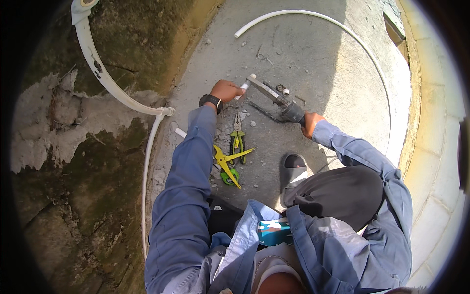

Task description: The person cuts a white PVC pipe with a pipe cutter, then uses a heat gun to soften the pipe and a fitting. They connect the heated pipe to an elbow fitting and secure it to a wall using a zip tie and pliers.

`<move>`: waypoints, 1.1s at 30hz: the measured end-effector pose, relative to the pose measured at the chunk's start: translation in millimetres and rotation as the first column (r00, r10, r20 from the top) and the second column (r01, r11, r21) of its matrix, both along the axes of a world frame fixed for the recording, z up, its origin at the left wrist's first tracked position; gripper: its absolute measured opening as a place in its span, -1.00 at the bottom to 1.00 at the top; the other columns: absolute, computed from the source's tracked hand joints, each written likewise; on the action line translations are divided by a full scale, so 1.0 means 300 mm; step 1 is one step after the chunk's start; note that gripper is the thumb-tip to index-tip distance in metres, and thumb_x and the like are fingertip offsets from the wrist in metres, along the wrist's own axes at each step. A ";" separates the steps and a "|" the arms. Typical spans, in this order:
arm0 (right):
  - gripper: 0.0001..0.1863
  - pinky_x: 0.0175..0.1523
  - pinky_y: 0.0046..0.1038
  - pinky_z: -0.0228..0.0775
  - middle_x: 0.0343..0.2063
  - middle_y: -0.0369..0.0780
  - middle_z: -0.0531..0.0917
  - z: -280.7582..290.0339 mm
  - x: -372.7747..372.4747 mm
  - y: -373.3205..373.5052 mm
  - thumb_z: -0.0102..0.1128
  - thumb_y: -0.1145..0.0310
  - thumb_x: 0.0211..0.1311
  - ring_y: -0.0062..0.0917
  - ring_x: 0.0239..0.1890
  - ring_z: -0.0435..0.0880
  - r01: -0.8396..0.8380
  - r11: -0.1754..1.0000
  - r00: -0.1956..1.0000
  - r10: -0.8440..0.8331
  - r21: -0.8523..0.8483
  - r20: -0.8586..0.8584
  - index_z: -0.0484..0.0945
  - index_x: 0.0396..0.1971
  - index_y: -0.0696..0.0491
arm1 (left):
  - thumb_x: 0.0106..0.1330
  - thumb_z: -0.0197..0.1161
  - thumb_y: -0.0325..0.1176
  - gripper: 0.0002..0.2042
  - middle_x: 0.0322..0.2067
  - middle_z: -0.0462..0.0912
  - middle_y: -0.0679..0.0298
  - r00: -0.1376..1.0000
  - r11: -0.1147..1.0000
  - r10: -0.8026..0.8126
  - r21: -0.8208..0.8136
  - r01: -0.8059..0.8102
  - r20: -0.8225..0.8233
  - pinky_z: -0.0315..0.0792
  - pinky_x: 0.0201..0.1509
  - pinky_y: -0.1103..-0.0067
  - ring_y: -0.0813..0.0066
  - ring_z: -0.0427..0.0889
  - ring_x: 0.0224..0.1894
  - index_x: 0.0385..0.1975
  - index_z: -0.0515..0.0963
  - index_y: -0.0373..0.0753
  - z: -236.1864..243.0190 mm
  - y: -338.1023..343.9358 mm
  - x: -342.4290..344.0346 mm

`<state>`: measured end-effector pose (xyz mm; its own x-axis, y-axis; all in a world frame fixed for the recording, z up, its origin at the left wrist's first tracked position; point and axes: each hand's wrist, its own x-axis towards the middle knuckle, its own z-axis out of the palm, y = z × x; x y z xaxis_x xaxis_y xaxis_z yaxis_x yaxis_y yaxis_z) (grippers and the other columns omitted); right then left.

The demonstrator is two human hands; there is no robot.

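The left hand [226,91] clamped a white pipe [241,93] near twelve o'clock; a slack hold could have skewed it against the tool [283,102] the right hand [310,124] gripped past two.

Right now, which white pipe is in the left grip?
The short piece by the handled tool; the long curved pipe and the piece beside the left sleeve lie on concrete.

Two hands [227,91] [310,124], one dark-handled tool [293,111], one pliers [237,134], one yellow tool [223,159], one tape measure [229,177].
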<state>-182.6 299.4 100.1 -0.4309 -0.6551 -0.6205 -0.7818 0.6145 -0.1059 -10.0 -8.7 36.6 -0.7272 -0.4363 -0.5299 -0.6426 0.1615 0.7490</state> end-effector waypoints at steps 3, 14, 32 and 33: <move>-0.60 -0.19 -0.13 0.58 -0.41 0.10 0.67 -0.017 -0.003 0.011 0.23 0.36 -0.06 0.00 -0.28 0.70 -0.001 1.000 1.000 0.001 -0.013 -0.007 0.49 -0.16 0.18 | 0.04 0.45 -0.14 -0.72 -0.50 0.71 0.17 0.995 0.978 -0.067 -0.193 0.080 0.072 0.45 -0.30 0.51 0.43 0.62 -0.46 -0.44 0.74 -0.25 0.033 0.017 -0.016; -0.61 -0.19 -0.12 0.57 -0.41 0.11 0.66 0.001 0.007 0.007 0.21 0.37 -0.05 0.02 -0.27 0.69 -0.002 0.999 1.000 0.003 -0.045 0.008 0.50 -0.17 0.19 | -0.13 0.55 -0.12 -0.66 -0.46 0.71 0.09 0.993 0.875 0.110 -0.478 -0.075 0.045 0.54 -0.26 0.39 0.18 0.68 -0.39 -0.49 0.71 -0.26 0.076 0.111 -0.030; -0.66 -0.25 -0.11 0.56 -0.48 0.11 0.65 -0.020 -0.010 0.032 0.22 0.36 -0.04 0.04 -0.34 0.68 -0.032 0.993 0.999 0.032 -0.117 -0.004 0.48 -0.23 0.19 | 0.27 0.24 -0.24 -0.77 -0.29 0.74 0.32 0.998 0.918 0.039 0.393 -0.051 0.040 0.33 -0.23 0.57 0.59 0.48 -0.35 -0.27 0.71 -0.25 -0.011 -0.015 0.048; -0.66 -0.25 -0.10 0.57 -0.48 0.11 0.65 -0.018 -0.007 0.030 0.21 0.37 -0.05 0.04 -0.34 0.69 -0.034 0.993 0.999 0.033 -0.114 -0.007 0.48 -0.23 0.20 | 0.22 0.28 -0.23 -0.78 -0.31 0.74 0.26 0.999 0.948 0.035 0.316 -0.044 0.033 0.35 -0.24 0.53 0.52 0.52 -0.35 -0.32 0.73 -0.23 -0.021 -0.014 0.046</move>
